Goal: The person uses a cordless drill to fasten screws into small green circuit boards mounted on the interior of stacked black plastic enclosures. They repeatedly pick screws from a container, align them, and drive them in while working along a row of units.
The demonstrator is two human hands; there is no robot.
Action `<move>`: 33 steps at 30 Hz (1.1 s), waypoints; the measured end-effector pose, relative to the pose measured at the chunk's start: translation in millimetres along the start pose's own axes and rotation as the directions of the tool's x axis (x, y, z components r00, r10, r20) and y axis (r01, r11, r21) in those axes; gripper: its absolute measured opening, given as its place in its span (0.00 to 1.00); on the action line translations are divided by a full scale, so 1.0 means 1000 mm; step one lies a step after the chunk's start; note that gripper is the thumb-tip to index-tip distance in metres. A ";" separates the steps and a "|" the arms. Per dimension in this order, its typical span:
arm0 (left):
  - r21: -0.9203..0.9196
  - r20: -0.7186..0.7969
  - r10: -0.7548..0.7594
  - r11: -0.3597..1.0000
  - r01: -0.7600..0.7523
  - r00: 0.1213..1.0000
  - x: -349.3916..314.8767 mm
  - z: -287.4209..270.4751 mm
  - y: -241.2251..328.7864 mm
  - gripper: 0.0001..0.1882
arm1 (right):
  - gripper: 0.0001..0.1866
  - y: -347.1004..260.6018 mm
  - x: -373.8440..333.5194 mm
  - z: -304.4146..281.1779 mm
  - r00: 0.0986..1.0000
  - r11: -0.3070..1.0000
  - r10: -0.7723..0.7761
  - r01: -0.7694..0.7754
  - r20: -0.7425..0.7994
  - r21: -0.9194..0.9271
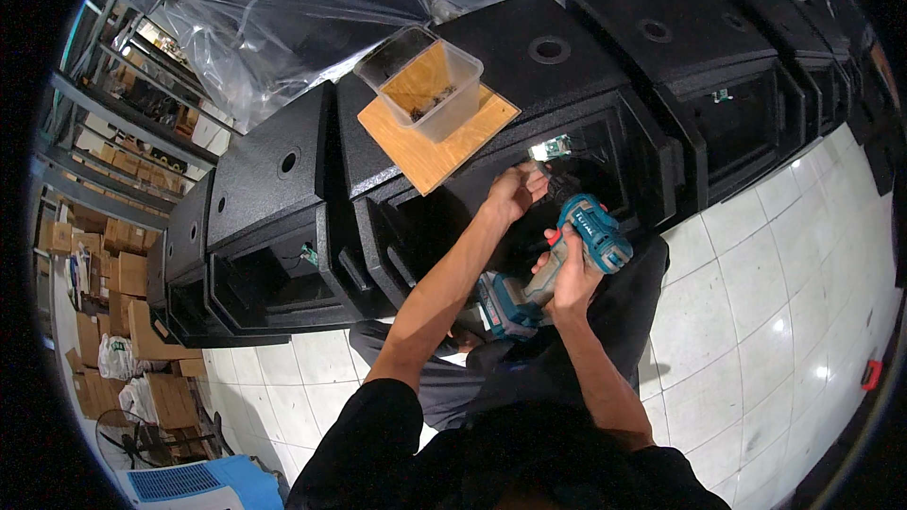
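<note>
My right hand (573,276) is wrapped round the grip of a teal and grey cordless drill (597,231). The drill's black chuck (565,189) points into the open front of a black speaker cabinet (444,217). Right by the chuck's tip is my left hand (518,191), its fingers curled together; whatever they pinch is too small to make out. A small green circuit board (559,147) shows brightly lit inside the cabinet, just beyond my left fingertips. The drill's battery (508,307) hangs low over my lap.
On top of the cabinet, a wooden board (402,146) carries a clear plastic box (453,104) with small dark screws. More black cabinets (274,170) stand in a row on both sides. Clear plastic sheeting (274,19) hangs behind. Cardboard boxes (161,321) are stacked at left.
</note>
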State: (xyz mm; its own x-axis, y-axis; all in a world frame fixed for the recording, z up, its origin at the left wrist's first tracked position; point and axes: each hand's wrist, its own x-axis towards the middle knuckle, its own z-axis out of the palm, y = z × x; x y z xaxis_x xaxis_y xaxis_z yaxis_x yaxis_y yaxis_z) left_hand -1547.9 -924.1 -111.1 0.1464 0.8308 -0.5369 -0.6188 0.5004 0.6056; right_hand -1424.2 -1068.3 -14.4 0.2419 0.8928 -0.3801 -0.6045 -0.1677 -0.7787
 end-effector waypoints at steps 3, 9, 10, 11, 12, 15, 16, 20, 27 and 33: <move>-0.052 -0.031 -0.021 0.998 0.019 0.999 -0.001 0.004 0.001 0.09 | 0.08 0.003 0.003 0.002 1.000 1.000 0.009 -0.009 -0.012 -0.026; -0.050 -0.048 -0.018 0.999 0.015 0.999 0.001 0.005 0.000 0.09 | 0.09 0.005 0.011 0.000 1.000 0.999 0.007 -0.007 -0.008 -0.053; -0.046 -0.060 -0.016 0.999 0.014 0.998 0.005 0.000 -0.001 0.09 | 0.08 0.005 0.011 0.001 1.000 0.998 -0.005 0.005 -0.002 -0.065; -0.043 -0.072 -0.015 0.999 0.012 0.997 0.010 -0.004 -0.002 0.09 | 0.08 0.005 0.011 0.001 1.000 0.997 -0.017 0.017 0.004 -0.076; -0.040 -0.084 -0.013 0.999 0.010 0.996 0.014 -0.008 -0.003 0.10 | 0.09 0.006 0.013 0.001 1.000 0.997 -0.015 0.016 0.011 -0.072; -0.046 -0.089 -0.022 0.999 0.018 0.996 0.020 -0.011 -0.005 0.13 | 0.10 0.007 0.017 0.000 1.000 0.997 -0.017 0.018 0.016 -0.070; -0.035 -0.099 -0.022 0.999 0.018 0.995 0.019 -0.009 -0.004 0.14 | 0.08 0.006 0.016 0.002 1.000 0.997 -0.022 0.023 0.009 -0.080; -0.061 -0.125 -0.035 0.998 0.028 0.991 0.015 -0.005 -0.001 0.13 | 0.07 0.004 0.017 0.005 1.000 0.996 -0.016 0.016 0.004 -0.090; 0.116 -0.065 -0.031 0.993 0.039 0.997 -0.008 -0.004 0.014 0.11 | 0.08 0.006 0.015 0.017 1.000 0.993 -0.006 0.004 -0.021 -0.118; 0.960 0.176 0.587 0.076 -0.270 0.790 -0.135 0.039 0.032 0.17 | 0.07 0.009 0.011 0.031 0.998 0.993 0.010 -0.016 -0.057 -0.120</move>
State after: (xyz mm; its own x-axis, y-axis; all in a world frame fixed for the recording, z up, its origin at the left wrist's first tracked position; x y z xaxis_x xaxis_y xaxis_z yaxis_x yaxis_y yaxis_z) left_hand -1557.8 -1010.3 3.4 -0.1118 0.9931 0.0343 0.6543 0.0476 0.7548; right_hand -1450.3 -1047.3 -9.6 0.2785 0.8660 -0.4152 -0.5131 -0.2313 -0.8266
